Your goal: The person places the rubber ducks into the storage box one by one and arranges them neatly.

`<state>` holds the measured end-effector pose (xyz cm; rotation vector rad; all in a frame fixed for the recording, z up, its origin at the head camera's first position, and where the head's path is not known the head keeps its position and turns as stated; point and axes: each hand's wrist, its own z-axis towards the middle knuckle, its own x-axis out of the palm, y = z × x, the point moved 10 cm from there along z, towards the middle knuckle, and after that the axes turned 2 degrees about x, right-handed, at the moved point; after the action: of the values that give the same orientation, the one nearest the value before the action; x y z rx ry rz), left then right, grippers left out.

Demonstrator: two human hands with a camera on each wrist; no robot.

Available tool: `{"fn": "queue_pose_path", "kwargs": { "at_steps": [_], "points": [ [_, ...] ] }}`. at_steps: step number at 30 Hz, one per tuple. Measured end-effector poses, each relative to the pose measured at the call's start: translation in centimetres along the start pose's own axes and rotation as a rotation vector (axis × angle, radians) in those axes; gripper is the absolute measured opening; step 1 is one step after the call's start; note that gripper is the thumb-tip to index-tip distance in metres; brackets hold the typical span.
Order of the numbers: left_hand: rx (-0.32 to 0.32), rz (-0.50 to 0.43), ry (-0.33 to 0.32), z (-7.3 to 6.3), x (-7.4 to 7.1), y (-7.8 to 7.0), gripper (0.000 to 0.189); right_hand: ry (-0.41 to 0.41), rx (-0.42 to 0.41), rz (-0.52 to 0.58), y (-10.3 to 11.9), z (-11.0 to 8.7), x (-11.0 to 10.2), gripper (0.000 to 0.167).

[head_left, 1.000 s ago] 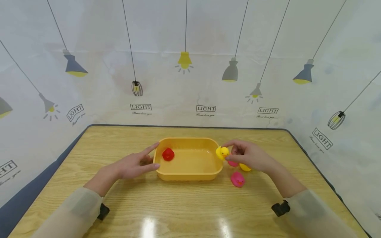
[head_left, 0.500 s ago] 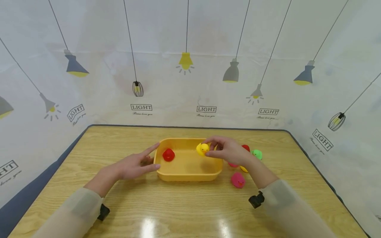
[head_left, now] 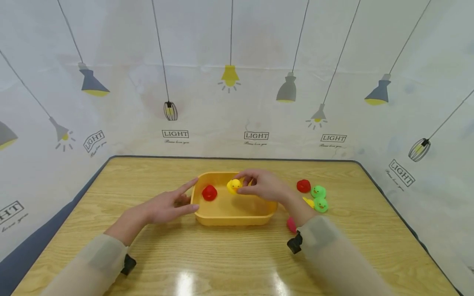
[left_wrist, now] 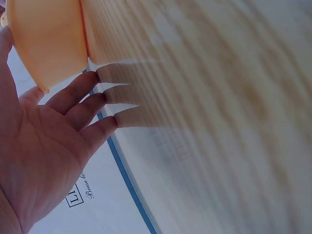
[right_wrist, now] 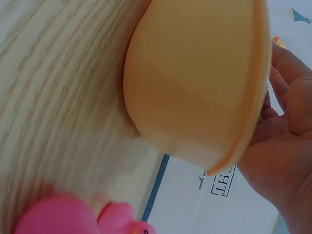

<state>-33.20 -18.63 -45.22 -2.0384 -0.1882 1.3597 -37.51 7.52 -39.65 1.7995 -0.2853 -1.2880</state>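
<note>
In the head view a yellow rubber duck is pinched between the thumb and fingers of my right hand, over the middle of a yellow plastic tub. A red rubber duck sits inside the tub at its left end. My left hand lies against the tub's left end, thumb and index finger spread along the rim and fairly straight. In the left wrist view its other fingers extend down by the table. The tub wall hides most of the held duck in the right wrist view.
Right of the tub stand a red duck, two green ducks and a yellow duck, partly covered by my right forearm. Pink ducks show beside the tub in the right wrist view. A patterned cloth hangs behind the wooden table.
My right hand has carried the yellow duck leftward, from the tub's right rim to above its middle. The red and green ducks on the right have come into sight. My left hand stays put.
</note>
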Motion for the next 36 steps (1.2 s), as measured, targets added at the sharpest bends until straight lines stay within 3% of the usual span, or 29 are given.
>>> {"fn": "queue_pose_path", "kwargs": {
  "at_steps": [8, 21, 30, 36],
  "points": [
    [0.009, -0.002, 0.002, 0.0, 0.0, -0.1, 0.093, 0.016, -0.007, 0.031, 0.0, 1.6, 1.7, 0.035],
    [0.012, 0.0, -0.003, 0.0, -0.1, 0.1, 0.092, 0.006, 0.061, 0.055, -0.9, 3.4, 3.4, 0.034],
    [-0.002, 0.002, -0.002, 0.2, 0.0, 0.2, 0.092, 0.026, 0.149, 0.089, -2.6, 3.5, 4.4, 0.027],
    [0.006, 0.004, 0.001, 0.1, -0.1, -0.2, 0.094, 0.031, 0.135, 0.078, -3.1, 3.5, 5.0, 0.026]
  ]
}}
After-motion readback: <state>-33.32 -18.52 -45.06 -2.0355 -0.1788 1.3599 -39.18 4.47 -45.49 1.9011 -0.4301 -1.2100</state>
